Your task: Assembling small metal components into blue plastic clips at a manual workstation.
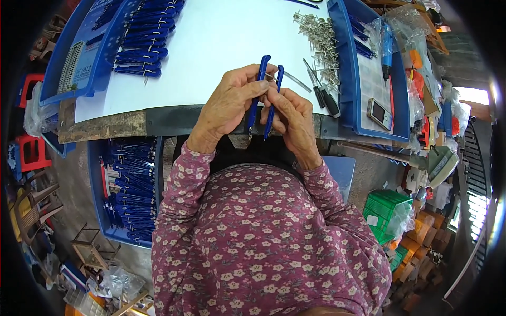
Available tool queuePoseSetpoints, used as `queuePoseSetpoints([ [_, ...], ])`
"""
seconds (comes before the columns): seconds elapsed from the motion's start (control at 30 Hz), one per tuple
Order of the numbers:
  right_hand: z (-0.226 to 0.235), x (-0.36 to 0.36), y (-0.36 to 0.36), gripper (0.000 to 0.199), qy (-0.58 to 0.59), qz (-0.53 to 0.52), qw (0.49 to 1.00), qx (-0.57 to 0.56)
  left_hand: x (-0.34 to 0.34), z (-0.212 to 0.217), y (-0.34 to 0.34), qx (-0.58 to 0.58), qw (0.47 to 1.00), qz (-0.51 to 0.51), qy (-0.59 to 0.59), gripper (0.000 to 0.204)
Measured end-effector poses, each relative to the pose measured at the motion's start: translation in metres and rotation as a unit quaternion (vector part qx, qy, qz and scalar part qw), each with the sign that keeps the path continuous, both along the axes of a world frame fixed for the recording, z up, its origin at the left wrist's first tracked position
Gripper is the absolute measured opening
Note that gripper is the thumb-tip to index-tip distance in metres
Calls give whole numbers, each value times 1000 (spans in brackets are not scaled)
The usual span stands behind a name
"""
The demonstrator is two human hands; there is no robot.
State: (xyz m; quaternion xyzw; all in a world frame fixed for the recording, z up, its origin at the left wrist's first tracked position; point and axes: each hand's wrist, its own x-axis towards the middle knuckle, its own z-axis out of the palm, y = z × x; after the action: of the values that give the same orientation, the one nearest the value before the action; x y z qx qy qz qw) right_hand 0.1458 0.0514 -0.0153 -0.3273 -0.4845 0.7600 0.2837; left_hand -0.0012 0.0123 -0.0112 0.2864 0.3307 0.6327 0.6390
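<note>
My left hand: the left hand [224, 105] is above the table's front edge, thumb pressed down on the left blue rod [253, 112] with the fingers curled round behind it.
My right hand: the right hand [296, 111] is just beside it above that same edge, fingers bent about the right blue rod [270, 120], thumb and forefinger drawn together near its upper half; the exact pinch is partly hidden.
Blue rods: side by side over the table's front edge, rounded ends toward its far side, thin tips toward me; a bit of metal shows between them, but I can't tell whether it joins them.
Table: the table [124, 124] has a worn front edge and a white sheet [200, 52] on top.
Metal parts: a loose heap of small silvery pieces [319, 39] at the table's right side.
Screwdrivers: black-handled screwdrivers [330, 103], near the table's front right.
Blue pieces: a long row of blue pieces [147, 39] at the table's left side.
Trays: a blue left tray [101, 79] at the table's left end; a blue right tray [348, 87], with a mobile phone [379, 114] in it, at the right end.
Lower tray: a blue lower tray [96, 200], filled with more blue pieces, below the table's front edge at the left.
</note>
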Motion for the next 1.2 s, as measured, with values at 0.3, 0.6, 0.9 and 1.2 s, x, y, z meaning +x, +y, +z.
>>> queuePoseSetpoints([
  [0.3,3,2,-1,23,-28,-6,999,34,-3,3,0,-1,998,20,68,29],
  [0.6,40,16,13,51,99,-4,994,55,-4,17,-7,8,941,151,302,13],
  [0.9,49,1,11,52,-7,-10,981,194,-9,35,-12,114,985,56,112,14],
  [1.2,52,-11,4,31,-26,50,992,110,-4,24,-14,83,977,143,134,11],
])
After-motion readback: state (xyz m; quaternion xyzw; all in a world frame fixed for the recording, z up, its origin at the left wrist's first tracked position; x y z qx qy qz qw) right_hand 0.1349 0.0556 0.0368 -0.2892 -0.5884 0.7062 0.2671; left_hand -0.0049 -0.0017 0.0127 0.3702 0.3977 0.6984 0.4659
